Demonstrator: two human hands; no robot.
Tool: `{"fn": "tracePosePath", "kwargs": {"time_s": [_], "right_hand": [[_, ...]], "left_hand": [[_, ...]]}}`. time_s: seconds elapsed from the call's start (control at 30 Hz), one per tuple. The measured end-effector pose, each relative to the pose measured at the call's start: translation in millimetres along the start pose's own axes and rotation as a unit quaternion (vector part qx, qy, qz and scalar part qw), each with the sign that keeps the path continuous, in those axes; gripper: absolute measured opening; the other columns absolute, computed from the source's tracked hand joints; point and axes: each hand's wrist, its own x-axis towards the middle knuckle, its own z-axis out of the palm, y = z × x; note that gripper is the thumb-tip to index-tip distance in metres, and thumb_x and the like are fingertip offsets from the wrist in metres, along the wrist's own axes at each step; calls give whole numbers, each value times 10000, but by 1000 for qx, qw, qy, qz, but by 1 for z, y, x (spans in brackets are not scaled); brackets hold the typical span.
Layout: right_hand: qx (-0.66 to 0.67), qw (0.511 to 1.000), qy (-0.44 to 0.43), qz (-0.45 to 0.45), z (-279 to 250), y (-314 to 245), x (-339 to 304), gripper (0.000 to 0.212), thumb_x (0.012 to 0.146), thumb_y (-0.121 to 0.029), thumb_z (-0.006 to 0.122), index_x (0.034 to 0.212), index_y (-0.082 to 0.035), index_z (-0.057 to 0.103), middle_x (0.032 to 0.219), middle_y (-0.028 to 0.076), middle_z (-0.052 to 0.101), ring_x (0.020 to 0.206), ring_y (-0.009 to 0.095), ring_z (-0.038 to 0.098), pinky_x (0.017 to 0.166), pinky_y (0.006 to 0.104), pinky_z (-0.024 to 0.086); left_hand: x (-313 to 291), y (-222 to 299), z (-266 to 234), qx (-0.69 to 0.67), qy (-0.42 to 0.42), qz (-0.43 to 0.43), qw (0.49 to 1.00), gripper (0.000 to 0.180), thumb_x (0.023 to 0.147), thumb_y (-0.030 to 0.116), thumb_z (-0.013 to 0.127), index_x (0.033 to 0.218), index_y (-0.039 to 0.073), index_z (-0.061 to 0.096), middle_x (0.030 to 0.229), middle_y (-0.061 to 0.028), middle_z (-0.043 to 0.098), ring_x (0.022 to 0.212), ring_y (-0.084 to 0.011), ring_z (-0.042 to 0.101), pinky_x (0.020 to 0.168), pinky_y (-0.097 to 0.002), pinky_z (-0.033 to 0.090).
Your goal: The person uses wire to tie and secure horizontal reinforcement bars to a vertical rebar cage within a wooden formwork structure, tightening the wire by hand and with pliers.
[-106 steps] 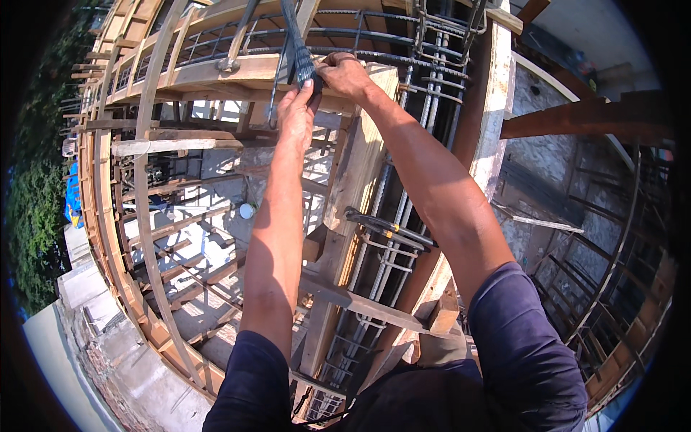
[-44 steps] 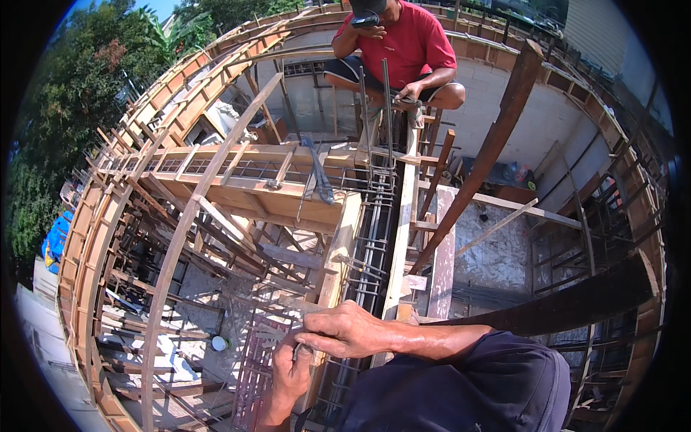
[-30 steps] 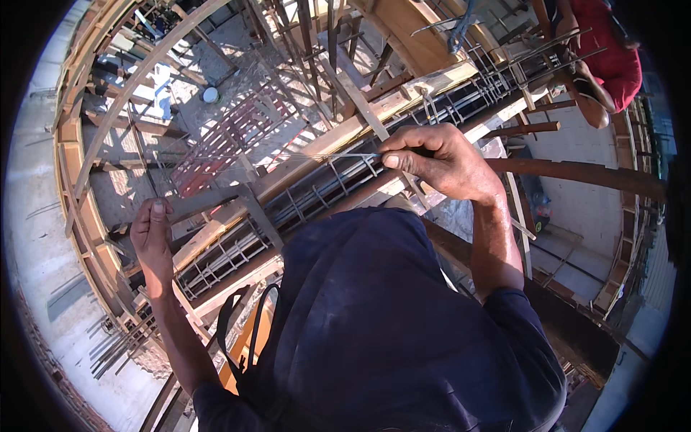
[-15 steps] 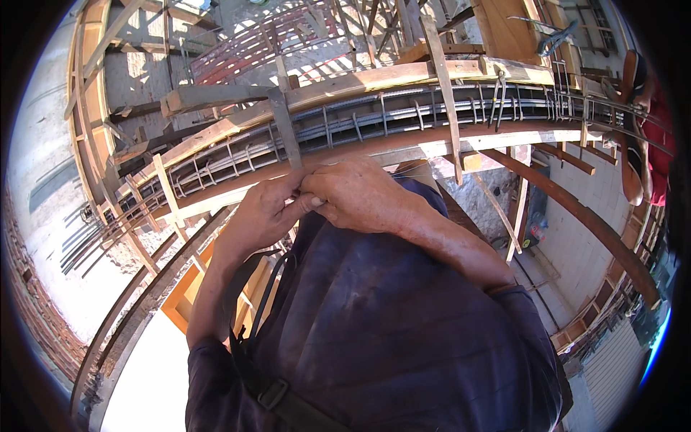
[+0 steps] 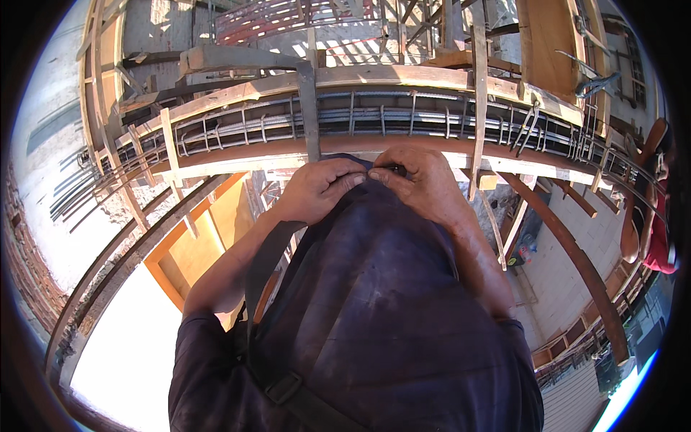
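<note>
My left hand (image 5: 317, 191) and my right hand (image 5: 423, 180) are close together, thumb to thumb, at the top of my dark shirt (image 5: 367, 288). Both have thumb and fingers pinched together. Whatever is between the fingertips is too small to make out. Just beyond them runs a steel rebar cage (image 5: 331, 122) with stirrups, lying in a long wooden beam form (image 5: 266, 165). An upright wooden batten (image 5: 308, 108) crosses the form beyond my left hand. Farther right, a two-legged metal tool like pincers (image 5: 526, 128) rests on the cage.
A second batten (image 5: 479, 101) crosses the form to the right. Curved-looking timbers (image 5: 576, 252) and a drop to lower ground lie right. Orange-edged panels (image 5: 191, 252) are below left. Another person's arm (image 5: 633, 209) and red clothing show at the right edge.
My hands were overlapped, the right one over the left's fingertips. The right hand has drawn back to the right, and they now sit side by side. The view has shifted slightly.
</note>
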Motion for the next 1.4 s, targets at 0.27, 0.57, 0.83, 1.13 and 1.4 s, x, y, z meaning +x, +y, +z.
{"fn": "tracePosePath", "kwargs": {"time_s": [0.27, 0.57, 0.83, 1.13, 1.4], "right_hand": [[141, 980, 110, 93, 22, 41, 14, 323, 955, -97, 647, 1268, -18, 656, 1141, 153, 725, 1097, 195, 677, 935, 320, 524], [382, 899, 162, 141, 48, 49, 28, 377, 1007, -59, 566, 1356, 76, 532, 1242, 204, 645, 1084, 224, 672, 891, 311, 583], [390, 886, 139, 206, 52, 78, 9, 415, 1001, -63, 577, 1378, 89, 493, 1267, 208, 625, 1079, 232, 675, 884, 312, 584], [368, 888, 195, 195, 72, 90, 7, 474, 1004, -110, 582, 1420, 82, 459, 1220, 201, 655, 1082, 216, 667, 878, 300, 564], [511, 788, 171, 299, 48, 108, 7, 273, 955, -178, 690, 1131, 30, 675, 917, 103, 710, 782, 148, 689, 720, 287, 604]], "left_hand": [[-4, -15, 10, -105, 58, -114, 986, 262, 999, 223, 617, 1152, 29, 706, 1000, -77, 730, 873, -126, 648, 804, -283, 514], [14, -38, 23, -73, 113, -81, 988, 268, 981, 194, 635, 1193, 47, 707, 1068, -117, 732, 962, -176, 683, 869, -304, 520], [28, -44, 34, -91, 39, -126, 987, 273, 976, 202, 641, 1193, 52, 711, 1034, -119, 733, 950, -171, 681, 855, -302, 519], [47, -48, 50, -33, 29, -60, 997, 269, 957, 216, 639, 1150, 46, 718, 949, -146, 709, 872, -290, 682, 785, -365, 513], [43, -47, 43, -28, 17, -92, 995, 259, 949, 224, 651, 1129, 56, 730, 898, -144, 690, 846, -295, 673, 769, -377, 508]]}}
